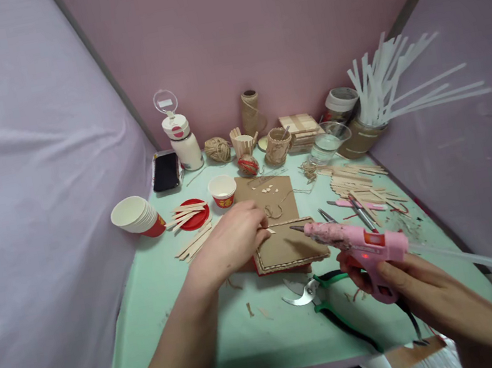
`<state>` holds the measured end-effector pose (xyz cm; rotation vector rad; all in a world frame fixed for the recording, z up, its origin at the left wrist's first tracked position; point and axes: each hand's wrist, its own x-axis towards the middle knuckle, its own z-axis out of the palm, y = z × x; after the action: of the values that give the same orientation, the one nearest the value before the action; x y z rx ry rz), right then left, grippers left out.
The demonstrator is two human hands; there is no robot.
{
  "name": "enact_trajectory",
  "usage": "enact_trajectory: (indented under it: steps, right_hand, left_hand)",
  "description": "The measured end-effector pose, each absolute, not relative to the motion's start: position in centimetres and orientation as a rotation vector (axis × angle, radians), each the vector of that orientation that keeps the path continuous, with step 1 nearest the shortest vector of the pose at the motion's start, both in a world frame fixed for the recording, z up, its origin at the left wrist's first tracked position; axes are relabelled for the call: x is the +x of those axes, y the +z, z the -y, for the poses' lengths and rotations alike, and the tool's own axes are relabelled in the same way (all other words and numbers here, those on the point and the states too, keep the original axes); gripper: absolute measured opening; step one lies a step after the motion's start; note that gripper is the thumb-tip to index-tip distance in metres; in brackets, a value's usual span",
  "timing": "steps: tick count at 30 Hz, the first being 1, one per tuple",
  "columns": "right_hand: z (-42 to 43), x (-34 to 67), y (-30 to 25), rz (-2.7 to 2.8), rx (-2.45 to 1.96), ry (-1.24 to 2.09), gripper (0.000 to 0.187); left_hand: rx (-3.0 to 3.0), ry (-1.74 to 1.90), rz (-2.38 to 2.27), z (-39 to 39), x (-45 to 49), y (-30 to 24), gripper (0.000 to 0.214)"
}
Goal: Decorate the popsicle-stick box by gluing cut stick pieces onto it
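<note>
My right hand grips a pink hot glue gun, its lit red light showing and a long clear glue stick running out of its back. The metal nozzle points left over a cardboard rectangle edged with twisted twine. At that board's far left edge, my left hand is closed in a pinch, with a small pale wood piece showing at its fingertips. Beneath the board lies a larger brown cardboard sheet, with small wood chips and a curl of twine on it.
Green-handled pruning shears lie open in front of the board. To the right are loose craft sticks and a pink craft knife. Paper cups, a red lid and a white cup stand left; a water cup stands behind.
</note>
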<state>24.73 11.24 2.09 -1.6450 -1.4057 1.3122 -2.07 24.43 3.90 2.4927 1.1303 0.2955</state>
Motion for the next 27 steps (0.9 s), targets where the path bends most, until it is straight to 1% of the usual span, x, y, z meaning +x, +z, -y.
enact_trajectory:
  steps: [8, 15, 24, 27]
  right_hand:
    - [-11.7, 24.7, 2.1, 1.488, -1.651, 1.352, 0.049]
    - [-11.6, 24.4, 2.4, 1.486, -1.695, 1.31, 0.052]
    - [-12.5, 23.4, 3.3, 1.546, -1.714, 1.257, 0.058]
    - [-12.7, 23.4, 3.4, 1.581, -1.738, 1.264, 0.058]
  left_hand:
    - [2.605, 0.272, -1.139, -24.3, -1.6, 3.4, 0.021]
    - [2.74, 0.155, -1.14, -24.1, -1.5, 3.2, 0.027]
    - [2.789, 0.201, -1.067, -24.4, -1.6, 3.3, 0.026]
    - [2.682, 0.314, -1.12, -24.6, -2.2, 4.0, 0.025]
